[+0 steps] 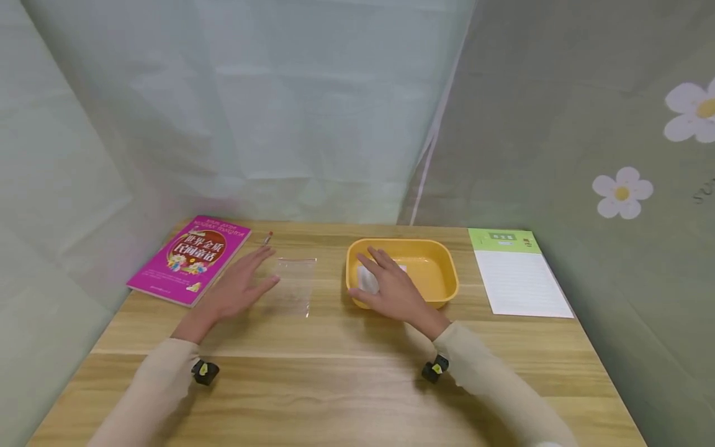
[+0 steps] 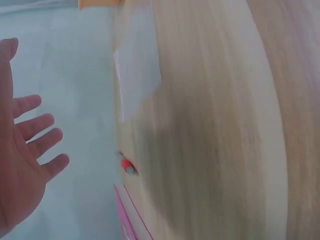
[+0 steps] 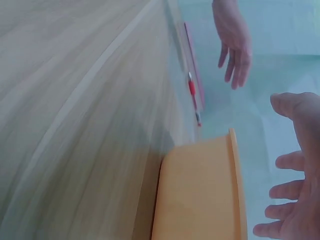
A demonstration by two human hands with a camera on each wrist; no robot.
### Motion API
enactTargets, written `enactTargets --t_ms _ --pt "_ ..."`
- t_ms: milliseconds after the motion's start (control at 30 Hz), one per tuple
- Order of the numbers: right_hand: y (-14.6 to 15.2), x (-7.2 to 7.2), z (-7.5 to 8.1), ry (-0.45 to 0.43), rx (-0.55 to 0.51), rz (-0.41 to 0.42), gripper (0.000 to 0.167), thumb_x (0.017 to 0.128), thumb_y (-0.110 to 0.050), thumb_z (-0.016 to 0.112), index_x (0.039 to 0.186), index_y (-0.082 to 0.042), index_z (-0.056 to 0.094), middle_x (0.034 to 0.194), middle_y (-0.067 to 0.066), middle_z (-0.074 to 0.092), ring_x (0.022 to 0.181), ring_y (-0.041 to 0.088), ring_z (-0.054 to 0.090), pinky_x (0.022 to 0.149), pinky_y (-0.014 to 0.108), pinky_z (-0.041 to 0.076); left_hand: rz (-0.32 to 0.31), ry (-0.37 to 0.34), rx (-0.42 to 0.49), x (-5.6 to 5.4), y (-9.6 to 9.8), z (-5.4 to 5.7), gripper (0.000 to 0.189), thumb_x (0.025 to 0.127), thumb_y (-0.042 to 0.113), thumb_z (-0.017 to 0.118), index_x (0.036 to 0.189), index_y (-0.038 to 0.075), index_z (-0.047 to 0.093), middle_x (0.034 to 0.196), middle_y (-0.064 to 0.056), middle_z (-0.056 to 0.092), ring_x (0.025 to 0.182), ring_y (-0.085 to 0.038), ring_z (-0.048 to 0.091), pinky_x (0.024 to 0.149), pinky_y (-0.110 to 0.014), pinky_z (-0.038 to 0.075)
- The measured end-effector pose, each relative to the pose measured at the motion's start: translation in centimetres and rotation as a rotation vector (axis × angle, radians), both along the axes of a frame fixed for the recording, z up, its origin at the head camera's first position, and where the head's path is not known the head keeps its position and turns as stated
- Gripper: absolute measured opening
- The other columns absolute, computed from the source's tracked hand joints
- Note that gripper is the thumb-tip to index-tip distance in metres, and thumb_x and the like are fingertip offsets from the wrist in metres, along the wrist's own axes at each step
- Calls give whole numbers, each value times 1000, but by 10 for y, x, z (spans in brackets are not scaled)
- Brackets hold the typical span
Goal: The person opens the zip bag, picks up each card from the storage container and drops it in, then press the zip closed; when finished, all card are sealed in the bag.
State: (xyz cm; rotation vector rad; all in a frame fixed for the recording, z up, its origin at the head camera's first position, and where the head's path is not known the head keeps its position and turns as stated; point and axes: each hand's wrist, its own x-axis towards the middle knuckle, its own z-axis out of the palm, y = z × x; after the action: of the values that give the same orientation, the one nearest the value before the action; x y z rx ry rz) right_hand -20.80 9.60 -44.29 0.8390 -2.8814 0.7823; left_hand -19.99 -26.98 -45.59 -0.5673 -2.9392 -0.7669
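Observation:
My left hand [image 1: 237, 285], fingers spread and holding nothing, hovers between a magenta book [image 1: 184, 257] and a clear plastic bag [image 1: 296, 287] lying flat on the table. Just beyond its fingertips lies a pen with a red part [image 1: 269, 237], its rest hidden behind the hand in the head view. Over the left part of a yellow plastic basket [image 1: 441, 273] is my right hand [image 1: 393, 292], also spread and holding nothing. A small white item [image 1: 367, 281] in the basket is partly covered by that hand. In the right wrist view the basket wall [image 3: 200, 190] rises below the fingers.
A writing pad [image 1: 522, 282] with a green header lies at the table's right side. Fabric curtains [image 1: 313, 124] stand close behind the wooden table [image 1: 313, 397] and along both sides. Small black devices [image 1: 205, 372] are strapped to both wrists.

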Motion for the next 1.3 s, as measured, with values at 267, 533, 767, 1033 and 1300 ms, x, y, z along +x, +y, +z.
enactTargets --t_ms 267,533,767,1033,1300 --pt "-34 -10 0 -39 -73 60 76 95 -60 62 156 -19 44 163 12 36 149 30 36 113 55 38 11 -47 92 -3 -19 -8 71 104 44 54 159 4 32 163 -23 30 149 -46 26 117 -65 22" --pt "-66 -23 0 -101 -174 77 66 96 -46 67 152 -13 50 157 13 46 143 32 46 114 50 38 59 -135 167 -5 -30 -9 70 104 44 55 160 10 32 162 -23 32 146 -49 32 111 -70 28" --pt "-84 -28 2 -146 -249 19 57 95 -34 71 145 -9 58 153 15 51 140 32 48 113 47 41 55 -165 184 -13 -33 -11 71 104 50 52 159 10 34 160 -22 35 139 -51 39 107 -69 35" --pt "-103 -38 -7 -245 -306 9 54 95 -29 72 143 -8 59 147 13 57 124 37 62 101 43 51 50 -164 181 -23 -33 -17 69 105 44 53 156 2 35 158 -24 39 139 -47 43 108 -63 39" --pt "-125 -37 -18 -326 -318 -43 55 97 -31 71 145 -9 57 144 12 60 129 33 59 103 43 50 64 -176 210 -32 -25 -26 61 105 34 56 152 -2 41 151 -26 47 132 -46 52 106 -61 43"
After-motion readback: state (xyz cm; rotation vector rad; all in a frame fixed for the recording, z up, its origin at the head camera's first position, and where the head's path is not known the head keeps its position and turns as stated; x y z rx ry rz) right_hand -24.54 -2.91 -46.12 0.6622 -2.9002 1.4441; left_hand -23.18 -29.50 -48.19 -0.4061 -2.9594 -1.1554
